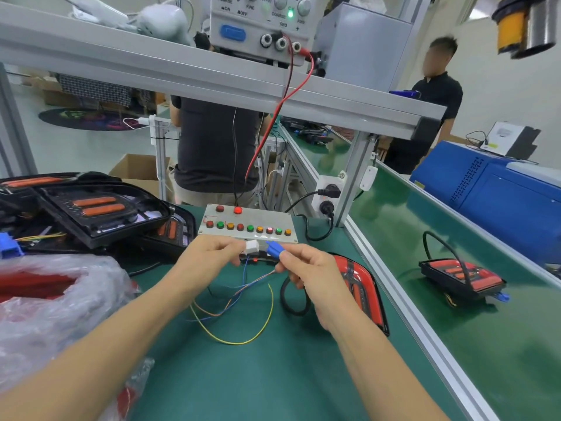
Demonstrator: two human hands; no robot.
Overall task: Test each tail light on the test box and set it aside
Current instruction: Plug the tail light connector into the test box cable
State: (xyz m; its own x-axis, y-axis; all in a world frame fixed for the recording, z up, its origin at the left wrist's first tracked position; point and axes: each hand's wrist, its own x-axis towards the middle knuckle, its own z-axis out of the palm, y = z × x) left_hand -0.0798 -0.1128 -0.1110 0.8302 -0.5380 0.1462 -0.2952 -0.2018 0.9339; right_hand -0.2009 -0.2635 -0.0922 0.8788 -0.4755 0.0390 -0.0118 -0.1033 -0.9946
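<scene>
My left grip (pixel 212 253) pinches the white socket (pixel 252 246) at its fingertips; my right grip (pixel 306 268) pinches the blue plug (pixel 274 249), fingers curled round it; the two connectors sit just apart, facing each other, not yet mated; thin wires (pixel 239 302) trail from them down onto the counter (pixel 258 375). Just behind sits the test box (pixel 247 223), one red lamp lit on its top row. The tail light (pixel 361 287) lies just right of my right hand, its black cable looping toward the plug. I judge this the connecting step; next I need to line the plug squarely with the socket and push them together. A second light (pixel 461 278) rests on the far belt.
</scene>
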